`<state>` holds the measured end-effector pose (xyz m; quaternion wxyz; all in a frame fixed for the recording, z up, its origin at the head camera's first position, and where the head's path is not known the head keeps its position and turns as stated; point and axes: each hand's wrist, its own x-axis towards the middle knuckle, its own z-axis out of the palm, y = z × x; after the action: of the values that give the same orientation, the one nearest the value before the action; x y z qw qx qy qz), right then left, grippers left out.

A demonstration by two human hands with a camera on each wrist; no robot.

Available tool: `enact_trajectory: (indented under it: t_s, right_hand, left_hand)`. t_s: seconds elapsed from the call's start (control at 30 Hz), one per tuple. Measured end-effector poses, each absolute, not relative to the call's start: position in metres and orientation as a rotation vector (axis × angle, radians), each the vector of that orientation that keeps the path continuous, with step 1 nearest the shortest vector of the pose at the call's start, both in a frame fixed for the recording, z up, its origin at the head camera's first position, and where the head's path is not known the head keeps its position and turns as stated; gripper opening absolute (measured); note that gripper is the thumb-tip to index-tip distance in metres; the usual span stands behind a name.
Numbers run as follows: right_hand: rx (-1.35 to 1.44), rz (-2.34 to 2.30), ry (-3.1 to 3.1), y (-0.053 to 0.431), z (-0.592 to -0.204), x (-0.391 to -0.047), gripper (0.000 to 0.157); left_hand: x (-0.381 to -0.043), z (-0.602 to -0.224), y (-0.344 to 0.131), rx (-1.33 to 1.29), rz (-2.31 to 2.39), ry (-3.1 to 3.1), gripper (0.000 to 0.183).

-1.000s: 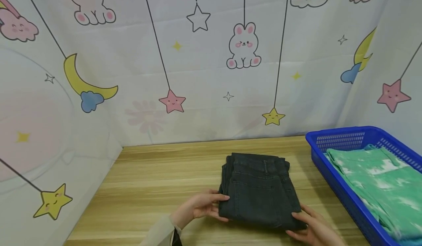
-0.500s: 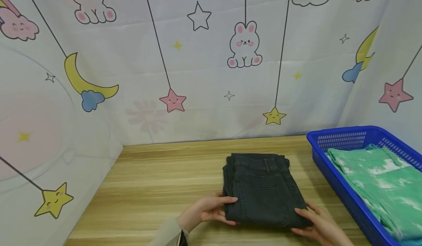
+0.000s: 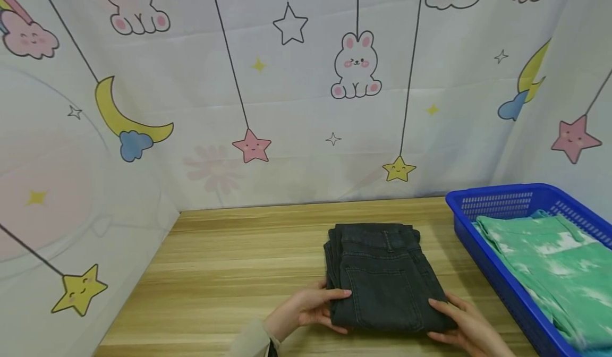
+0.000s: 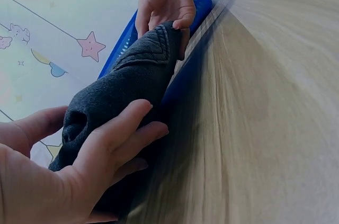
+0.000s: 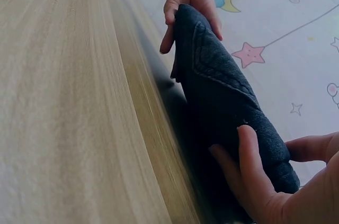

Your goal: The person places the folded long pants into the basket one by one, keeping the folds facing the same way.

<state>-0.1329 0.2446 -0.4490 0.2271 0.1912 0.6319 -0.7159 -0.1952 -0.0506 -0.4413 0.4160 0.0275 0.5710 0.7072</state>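
Observation:
Folded black jeans (image 3: 382, 288) form a compact bundle on the wooden table, a back pocket and belt loop facing up. At the near left corner my left hand (image 3: 311, 306) grips the bundle, thumb on top and fingers under the edge. My right hand (image 3: 466, 325) holds the near right corner in the same way. In the left wrist view the jeans' near fold (image 4: 122, 86) looks thick and rounded, slightly raised off the wood. The right wrist view shows the same rolled edge of the jeans (image 5: 222, 97) between both hands. Some fingertips are hidden beneath the cloth.
To the right stands a blue plastic basket (image 3: 487, 272) with slotted walls, close to my right hand. Green and white tie-dye cloth (image 3: 550, 261) lies folded in it. A white cartoon-print curtain (image 3: 296, 107) hangs behind and left of the wooden table (image 3: 229, 261).
Both hands have shifted slightly to the right, carrying the jeans' near edge with them. The bundle's far edge has barely moved. Both hands keep their hold.

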Motion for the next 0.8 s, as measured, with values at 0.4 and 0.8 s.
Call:
enact_trajectory:
  t_s: [0.4, 0.8]
  right_hand:
    - [0.515, -1.951, 1.726, 0.2489, -0.4521, -0.1349, 0.090]
    - [0.499, -1.984, 1.690, 0.2531, -0.4500, -0.1345, 0.089]
  left_hand:
    - [-0.1917, -0.4456, -0.0492, 0.037, 1.814, 1.407, 0.063]
    - [-0.1887, -0.4463, -0.0494, 0.056, 1.824, 1.349, 0.071]
